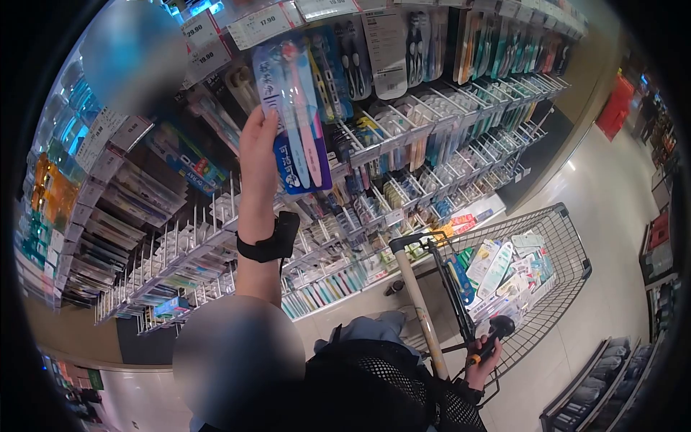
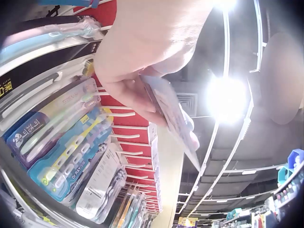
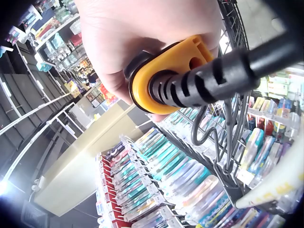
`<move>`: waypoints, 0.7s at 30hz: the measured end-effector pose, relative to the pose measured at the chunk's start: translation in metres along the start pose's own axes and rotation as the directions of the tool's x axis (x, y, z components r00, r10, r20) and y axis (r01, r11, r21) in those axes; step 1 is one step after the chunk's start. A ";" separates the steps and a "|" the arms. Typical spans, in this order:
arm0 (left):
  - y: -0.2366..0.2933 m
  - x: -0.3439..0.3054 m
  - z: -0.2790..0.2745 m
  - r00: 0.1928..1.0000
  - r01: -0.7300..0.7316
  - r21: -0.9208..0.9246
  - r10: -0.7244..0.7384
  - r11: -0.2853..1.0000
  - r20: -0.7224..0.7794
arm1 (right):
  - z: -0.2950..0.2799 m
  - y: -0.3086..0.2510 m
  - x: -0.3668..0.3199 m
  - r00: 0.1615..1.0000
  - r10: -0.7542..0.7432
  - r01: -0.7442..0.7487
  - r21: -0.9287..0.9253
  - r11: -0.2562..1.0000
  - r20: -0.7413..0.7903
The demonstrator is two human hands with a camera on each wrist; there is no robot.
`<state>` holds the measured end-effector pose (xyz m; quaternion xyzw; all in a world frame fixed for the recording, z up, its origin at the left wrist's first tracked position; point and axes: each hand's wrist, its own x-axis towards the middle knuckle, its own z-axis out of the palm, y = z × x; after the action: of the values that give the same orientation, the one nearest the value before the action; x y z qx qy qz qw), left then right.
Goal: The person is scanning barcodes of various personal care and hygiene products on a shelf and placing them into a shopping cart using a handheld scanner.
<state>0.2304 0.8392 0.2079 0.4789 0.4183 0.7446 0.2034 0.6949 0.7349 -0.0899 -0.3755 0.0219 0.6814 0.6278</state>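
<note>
Toothbrush pack [image 1: 303, 137] seemingly between left fingers [image 1: 267, 127]

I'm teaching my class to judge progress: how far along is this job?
Looks done: several packages lie in the cart. In hand: the left hand holds a toothbrush pack; the right hand grips an orange-black device. Probably remaining: carting that raised pack; how many more is unclear.

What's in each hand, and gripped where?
Left hand: two-toothbrush blister pack, by one long side edge. Right hand: black-and-orange corded handheld device, round its handle, next to the orange cord end.
</note>
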 end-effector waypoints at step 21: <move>-0.121 -0.113 0.179 0.409 0.754 0.071 -0.552 0.653 0.727 | 0.025 0.005 -0.013 0.998 0.012 -0.018 0.090 0.996 0.066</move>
<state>0.4283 0.9053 0.0821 0.4830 0.3586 0.4138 0.6832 0.6778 0.7355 -0.0669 -0.3240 0.0352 0.6963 0.6395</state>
